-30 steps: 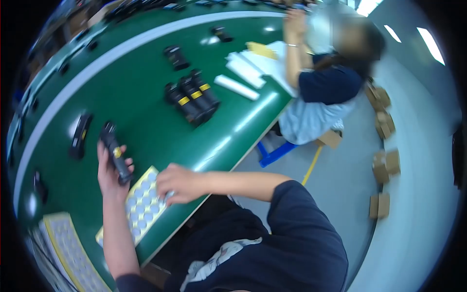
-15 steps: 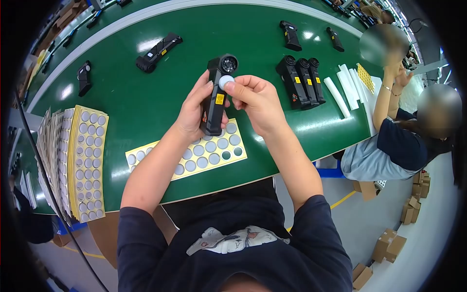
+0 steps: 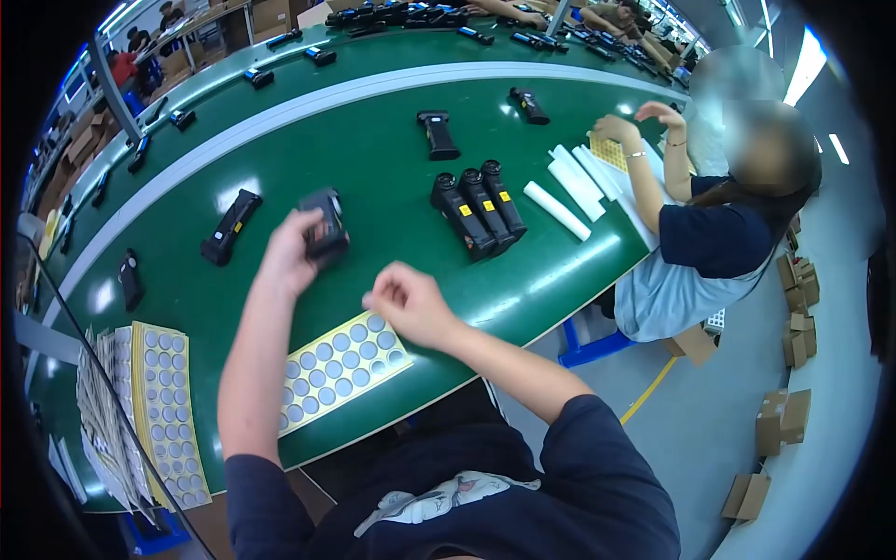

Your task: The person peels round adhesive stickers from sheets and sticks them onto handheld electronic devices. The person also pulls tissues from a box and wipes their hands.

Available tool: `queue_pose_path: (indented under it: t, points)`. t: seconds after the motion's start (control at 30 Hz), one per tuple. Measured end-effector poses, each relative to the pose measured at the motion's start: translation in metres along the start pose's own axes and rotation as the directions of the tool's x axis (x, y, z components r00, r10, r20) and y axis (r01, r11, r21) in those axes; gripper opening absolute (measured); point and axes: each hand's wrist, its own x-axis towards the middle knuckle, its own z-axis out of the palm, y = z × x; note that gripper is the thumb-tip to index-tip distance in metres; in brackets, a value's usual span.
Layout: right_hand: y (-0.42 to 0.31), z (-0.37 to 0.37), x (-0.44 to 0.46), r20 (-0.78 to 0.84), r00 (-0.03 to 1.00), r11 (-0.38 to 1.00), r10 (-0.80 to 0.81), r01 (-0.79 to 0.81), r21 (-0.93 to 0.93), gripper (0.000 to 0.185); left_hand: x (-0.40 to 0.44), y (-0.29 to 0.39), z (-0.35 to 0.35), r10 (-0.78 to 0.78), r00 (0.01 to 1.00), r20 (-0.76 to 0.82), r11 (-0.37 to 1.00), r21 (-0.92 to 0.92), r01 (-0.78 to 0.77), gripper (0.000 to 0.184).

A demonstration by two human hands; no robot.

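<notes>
Black plastic-looking handheld device [image 3: 329, 231]: gripped in the left hand [image 3: 297, 250], kinda blurry, over the glossy green tabletop [image 3: 387, 219]; contact with it can't be told.
Left hand: closed round that device, fingers partly hidden.
Right hand [image 3: 415, 306]: fingers curled, held near the yellow sheet of round grey stickers [image 3: 342, 364]; whether anything's pinched can't be told.
Black trio with yellow labels [image 3: 483, 211]: lined up side by side.

Black device [image 3: 329, 230] beyond round-sticker sheet [image 3: 338, 366]

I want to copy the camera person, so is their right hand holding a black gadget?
No, the black gadget is in the left hand, and the right hand is by the sheet of round discs.
</notes>
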Motion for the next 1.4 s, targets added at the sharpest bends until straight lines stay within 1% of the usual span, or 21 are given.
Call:
queue_pose_path:
  t: [0.07,0.13,0.17,0.2,0.23,0.33,0.4,0.47,0.5,0.57,0.67,0.77,0.8,0.87,0.9,0.93,1.03,1.1,1.13,1.23,1.4]
  points:
    - [0.001,0.000,-0.022,0.204,0.963,0.961,-0.175,0.213,-0.179,0.014,0.063,0.018,-0.035,-0.041,0.996,0.083,0.995,-0.088,0.048,0.033]
    - [0.002,0.003,-0.039,0.304,0.941,0.938,-0.146,0.230,-0.261,0.017,0.066,0.032,-0.025,0.194,0.970,-0.144,0.909,0.398,-0.123,0.064]
    - [0.001,0.004,-0.047,0.339,0.903,0.824,-0.263,0.393,-0.408,0.020,0.059,0.042,-0.025,0.266,0.957,-0.116,0.699,0.707,-0.108,0.078]
    - [0.001,0.002,-0.055,0.388,0.851,0.662,-0.355,0.522,-0.538,0.024,0.076,0.046,-0.048,0.485,0.874,-0.033,0.202,0.976,-0.075,0.082]
    - [0.004,0.002,-0.061,0.406,0.860,0.675,-0.308,0.498,-0.544,0.028,0.099,0.057,-0.082,0.515,0.851,0.099,-0.162,0.987,-0.017,0.076]
    - [0.010,0.001,-0.064,0.390,0.842,0.659,-0.372,0.536,-0.528,0.026,0.076,0.076,-0.114,0.695,0.699,0.169,-0.493,0.820,0.291,0.062]
    - [0.012,0.004,-0.063,0.389,0.839,0.651,-0.381,0.542,-0.532,0.027,0.081,0.075,-0.168,0.810,0.559,0.180,-0.496,0.719,0.487,0.068]
    - [0.006,0.004,-0.062,0.417,0.844,0.628,-0.337,0.532,-0.568,0.032,0.083,0.097,-0.188,0.437,0.836,-0.332,-0.184,0.877,0.444,0.065]
    - [0.005,0.006,-0.063,0.421,0.840,0.629,-0.342,0.538,-0.562,0.032,0.076,0.102,-0.187,0.442,0.832,-0.336,-0.183,0.874,0.451,0.065]
    - [0.002,0.005,-0.061,0.411,0.861,0.619,-0.301,0.504,-0.602,0.040,0.056,0.108,-0.168,0.360,0.933,-0.023,-0.479,0.853,0.206,0.058]
    - [0.004,0.006,-0.060,0.399,0.853,0.600,-0.337,0.521,-0.607,0.049,0.036,0.116,-0.153,0.177,0.946,0.272,-0.713,0.697,-0.067,0.046]
    - [0.005,0.008,-0.062,0.401,0.854,0.593,-0.331,0.519,-0.615,0.044,0.047,0.112,-0.167,0.286,0.867,0.409,-0.730,0.679,-0.080,0.045]
    - [0.005,0.008,-0.062,0.403,0.858,0.605,-0.318,0.511,-0.611,0.041,0.050,0.105,-0.162,0.301,0.860,0.412,-0.727,0.683,-0.073,0.045]
    - [0.003,0.007,-0.060,0.404,0.861,0.623,-0.308,0.503,-0.599,0.036,0.055,0.086,-0.142,0.648,0.753,-0.115,-0.201,0.927,0.315,0.054]
    - [0.005,0.007,-0.061,0.411,0.868,0.646,-0.278,0.486,-0.589,0.033,0.058,0.076,-0.136,0.652,0.699,-0.292,-0.072,0.895,0.440,0.067]
    - [0.007,0.006,-0.060,0.418,0.873,0.666,-0.251,0.469,-0.580,0.031,0.058,0.073,-0.129,0.571,0.726,-0.383,-0.085,0.852,0.516,0.083]
    - [0.013,0.008,-0.061,0.356,0.877,0.702,-0.323,0.474,-0.531,0.025,0.086,0.068,-0.169,0.613,0.714,-0.338,-0.016,0.898,0.440,0.084]
    - [0.021,0.008,-0.060,0.332,0.873,0.711,-0.358,0.485,-0.509,0.022,0.105,0.080,-0.192,0.557,0.758,-0.340,0.161,0.939,0.303,0.080]
    - [0.024,0.009,-0.063,0.300,0.874,0.727,-0.382,0.484,-0.487,0.020,0.090,0.083,-0.173,0.511,0.816,-0.271,0.415,0.909,0.042,0.070]
    - [0.032,0.003,-0.057,0.201,0.909,0.842,-0.365,0.414,-0.347,0.028,0.009,0.072,-0.075,0.461,0.841,-0.283,0.779,0.583,-0.231,0.067]
    - [0.029,-0.003,-0.049,-0.103,0.987,0.991,-0.122,0.127,0.049,0.027,-0.072,-0.019,-0.007,0.318,0.921,-0.227,0.947,0.127,-0.296,0.096]
